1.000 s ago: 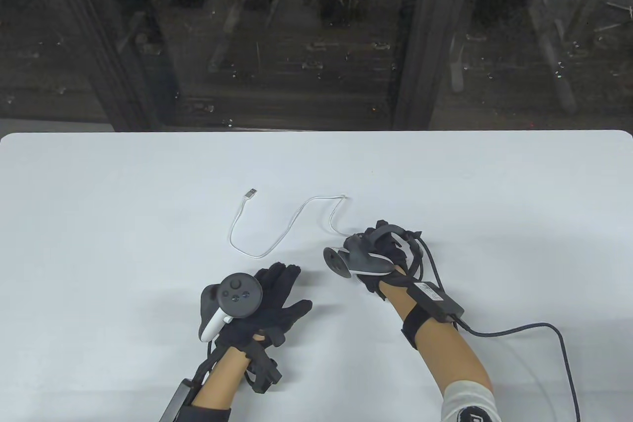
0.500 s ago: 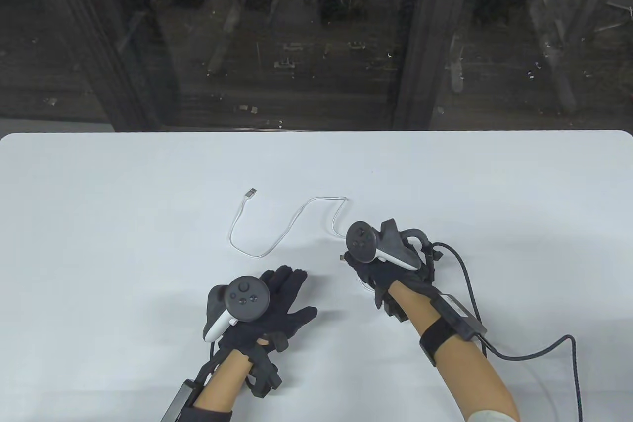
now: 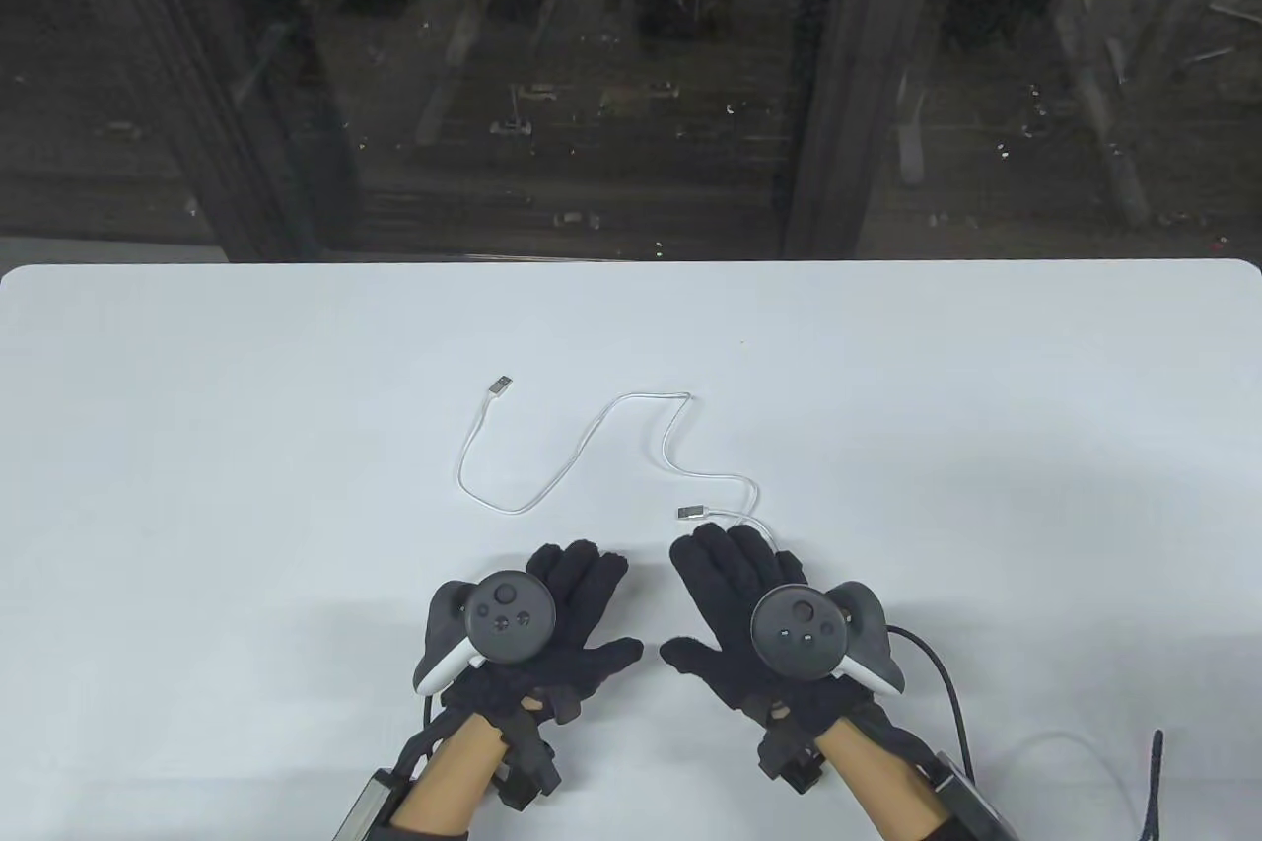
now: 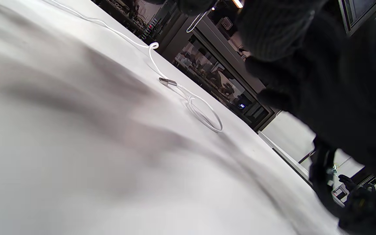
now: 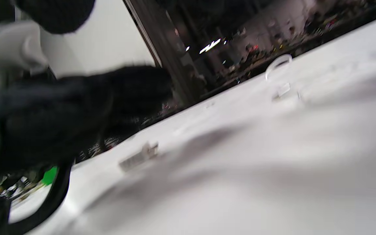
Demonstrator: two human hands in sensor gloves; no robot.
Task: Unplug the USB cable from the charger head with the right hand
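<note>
A thin white USB cable (image 3: pixel 592 432) lies loose on the white table (image 3: pixel 197 447). One metal plug (image 3: pixel 501 385) points up-left and the other plug (image 3: pixel 689 513) lies just beyond my right fingertips. No charger head shows in any view. My right hand (image 3: pixel 735 585) lies flat, palm down, fingers spread, holding nothing. My left hand (image 3: pixel 567 585) lies flat beside it, also empty. The left wrist view shows the near plug (image 4: pixel 167 82) and a cable loop (image 4: pixel 204 114). The right wrist view is blurred; a plug (image 5: pixel 138 156) shows on the table.
Black glove leads (image 3: pixel 951 683) trail off the table's bottom right. Dark glass cabinets (image 3: pixel 631 72) stand behind the table's far edge.
My right hand has let go of the cable end, turned palm down and drawn back toward me to lie flat. The near plug now lies uncovered on the table. The left hand shifted slightly right.
</note>
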